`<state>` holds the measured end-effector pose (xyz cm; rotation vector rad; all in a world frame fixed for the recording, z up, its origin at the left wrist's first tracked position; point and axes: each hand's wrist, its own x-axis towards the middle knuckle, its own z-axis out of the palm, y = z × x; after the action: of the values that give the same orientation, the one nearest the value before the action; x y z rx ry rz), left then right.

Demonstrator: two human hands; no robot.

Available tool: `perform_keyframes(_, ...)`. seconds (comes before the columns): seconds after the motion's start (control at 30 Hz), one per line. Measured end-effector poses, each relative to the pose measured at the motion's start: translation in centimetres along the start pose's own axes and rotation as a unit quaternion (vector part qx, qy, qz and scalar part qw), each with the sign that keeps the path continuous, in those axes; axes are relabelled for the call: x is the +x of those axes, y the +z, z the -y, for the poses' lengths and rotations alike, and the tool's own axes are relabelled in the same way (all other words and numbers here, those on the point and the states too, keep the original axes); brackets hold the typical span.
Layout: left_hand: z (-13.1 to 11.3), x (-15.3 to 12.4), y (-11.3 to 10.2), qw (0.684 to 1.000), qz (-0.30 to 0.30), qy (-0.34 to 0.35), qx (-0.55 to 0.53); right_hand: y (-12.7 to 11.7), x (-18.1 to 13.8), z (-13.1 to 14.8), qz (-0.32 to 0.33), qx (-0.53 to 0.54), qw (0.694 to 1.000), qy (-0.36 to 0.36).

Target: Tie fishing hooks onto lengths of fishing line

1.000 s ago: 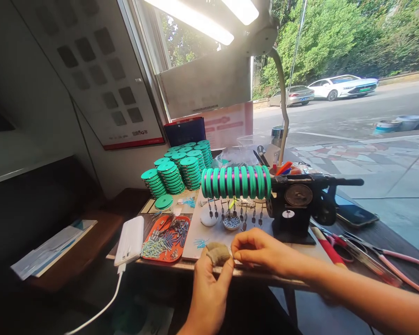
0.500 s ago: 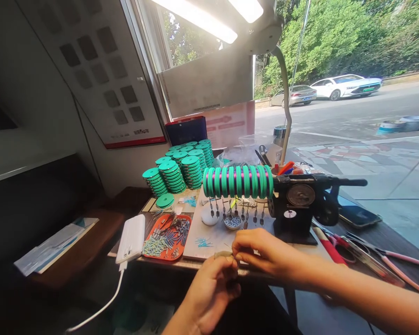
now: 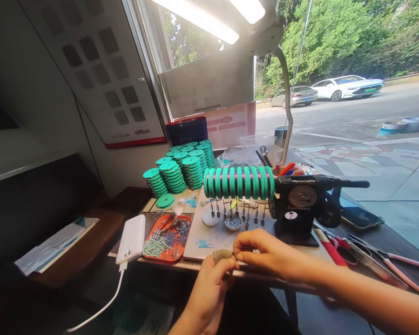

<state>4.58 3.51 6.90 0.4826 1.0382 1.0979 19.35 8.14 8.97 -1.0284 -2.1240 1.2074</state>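
My left hand (image 3: 211, 288) is closed near the table's front edge, its thumb capped by a tan finger cot (image 3: 222, 254). My right hand (image 3: 265, 253) pinches something very thin right against that thumb; I cannot make out what it is. Just behind the hands lies a white work board (image 3: 209, 242). Above it a row of green spools (image 3: 238, 182) wound with purple line sits on the shaft of a black winding machine (image 3: 298, 207). Small weights hang on lines below the spools.
Stacks of green spools (image 3: 178, 170) stand at the back left. An orange tray (image 3: 167, 237) holds several small tubes, with a white power bank (image 3: 131, 238) and its cable to its left. Scissors and pink-handled pliers (image 3: 377, 256) lie at right, a phone (image 3: 361, 217) behind them. A lamp hangs overhead.
My left hand dropped and turned, so the tan cot now shows edge-on at the thumb tip. My right hand stayed pinched against it, barely shifting.
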Motion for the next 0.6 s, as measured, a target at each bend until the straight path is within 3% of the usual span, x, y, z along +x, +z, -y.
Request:
perform_keyframes(0.2,0.2,0.3,0.2,0.992,0.037,0.089,0.084,-0.1,0.6,-0.7,0.084,0.169,0.981,0.051)
perform_keyframes(0.33,0.4,0.4,-0.2,0.976,0.056,0.149,0.15,-0.3,0.7,-0.9,0.099,0.183,0.976,0.064)
perform_keyframes(0.47,0.3,0.2,-0.6,0.939,0.031,0.227,0.255,-0.4,0.7,-1.1,0.098,0.193,0.974,0.065)
perform_keyframes(0.6,0.2,0.1,-0.6,0.929,0.046,0.245,0.272,-0.3,0.6,-1.3,0.096,0.203,0.973,0.059)
